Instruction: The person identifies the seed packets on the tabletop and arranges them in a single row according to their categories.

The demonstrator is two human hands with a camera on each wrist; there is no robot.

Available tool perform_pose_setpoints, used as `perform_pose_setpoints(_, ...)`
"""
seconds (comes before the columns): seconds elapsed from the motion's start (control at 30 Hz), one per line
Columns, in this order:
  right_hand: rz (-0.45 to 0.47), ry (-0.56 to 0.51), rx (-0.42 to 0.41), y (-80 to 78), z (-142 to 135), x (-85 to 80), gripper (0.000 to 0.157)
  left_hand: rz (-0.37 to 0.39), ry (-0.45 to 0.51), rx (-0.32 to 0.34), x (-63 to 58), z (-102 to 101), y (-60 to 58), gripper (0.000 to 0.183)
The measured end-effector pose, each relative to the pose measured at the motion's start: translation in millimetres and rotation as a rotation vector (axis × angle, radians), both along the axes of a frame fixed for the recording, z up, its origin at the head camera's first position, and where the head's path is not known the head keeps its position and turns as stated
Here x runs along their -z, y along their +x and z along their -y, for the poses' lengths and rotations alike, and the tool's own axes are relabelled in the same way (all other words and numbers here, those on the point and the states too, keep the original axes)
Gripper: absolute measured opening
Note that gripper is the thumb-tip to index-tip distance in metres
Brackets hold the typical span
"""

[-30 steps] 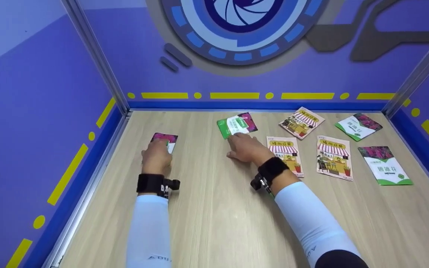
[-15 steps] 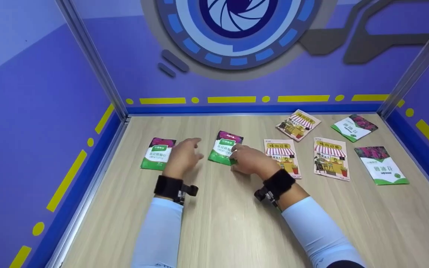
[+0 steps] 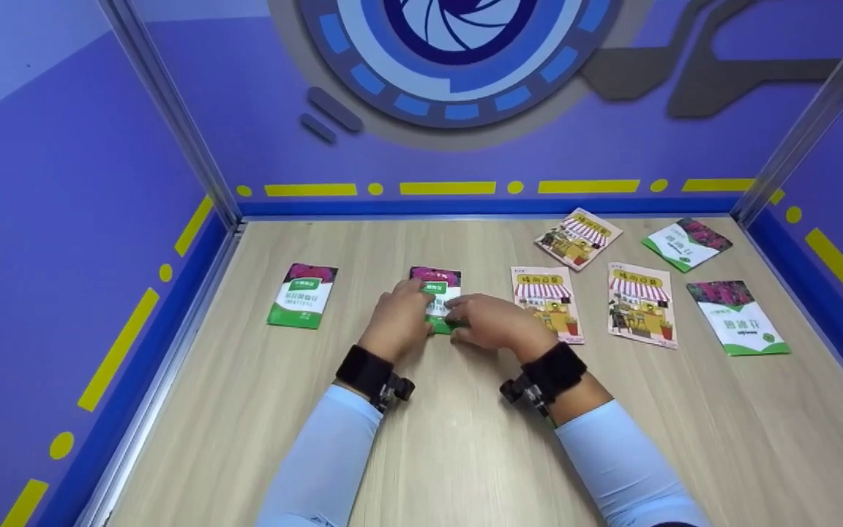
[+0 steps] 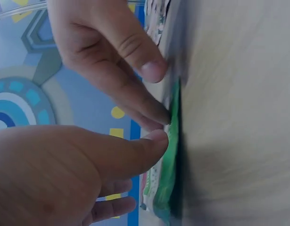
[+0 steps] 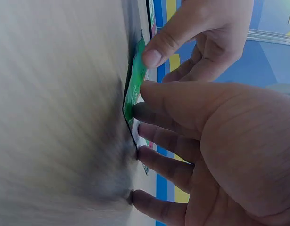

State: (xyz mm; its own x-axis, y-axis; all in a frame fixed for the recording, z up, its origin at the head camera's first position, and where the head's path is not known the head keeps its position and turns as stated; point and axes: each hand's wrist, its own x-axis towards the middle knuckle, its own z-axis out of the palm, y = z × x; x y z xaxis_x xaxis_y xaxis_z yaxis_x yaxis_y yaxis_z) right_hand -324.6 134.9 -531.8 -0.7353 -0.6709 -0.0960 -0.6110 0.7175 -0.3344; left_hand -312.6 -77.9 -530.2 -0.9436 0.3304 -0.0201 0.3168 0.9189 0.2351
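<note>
A green-and-white seed packet (image 3: 439, 322) with pink flowers lies flat in the middle of the head view, its top edge toward the back wall. My left hand (image 3: 401, 318) touches its left side with extended fingers. From the right, my right hand (image 3: 498, 322) rests fingertips on its other side. The left wrist view has the left thumb (image 4: 152, 146) on the packet's green end. In the right wrist view the right fingers (image 5: 166, 165) are spread along the packet's edge. A matching seed packet (image 3: 304, 296) lies to the left, apart from both hands.
Right of the hands lie several pink packets with a striped awning, one (image 3: 549, 300) close by the right hand, others (image 3: 641, 304) (image 3: 579, 238) farther off. Two white-and-green flower packets (image 3: 740, 318) (image 3: 687, 244) lie at the far right. Blue panels (image 3: 319, 161) wall the wooden table (image 3: 458, 439).
My left hand has left the left packet and moved right to the middle one. The middle packet has come nearer and turned upright between both hands.
</note>
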Motion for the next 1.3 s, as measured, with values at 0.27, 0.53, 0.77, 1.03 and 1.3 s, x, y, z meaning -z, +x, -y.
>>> perform_pose_setpoints(0.27, 0.057, -0.062, 0.001, 0.9, -14, -5.3, 0.038, 0.036, -0.032, 0.017, 4.9, 0, 1.8, 0.046)
perform_pose_setpoints(0.53, 0.045, -0.106, 0.235, -1.6, -60, -20.5, 0.043, 0.030, -0.024, -0.013, -1.7, 11, 0.9, 0.034)
perform_pose_setpoints(0.77, 0.051, -0.048, 0.454, -3.4, -102, -23.4, 0.050, 0.005, -0.004, -0.051, -6.9, 27, 3.5, 0.029)
perform_pose_setpoints(1.03, 0.162, -0.048, 0.487, -6.1, -121, -21.4, 0.065, -0.077, -0.031, -0.192, -2.8, 37, -5.0, 0.019)
perform_pose_setpoints(1.3, 0.191, -0.025, 0.501, -7.5, -119, -14.8, 0.065, -0.057, -0.046, -0.254, -3.3, 53, -7.6, 0.009)
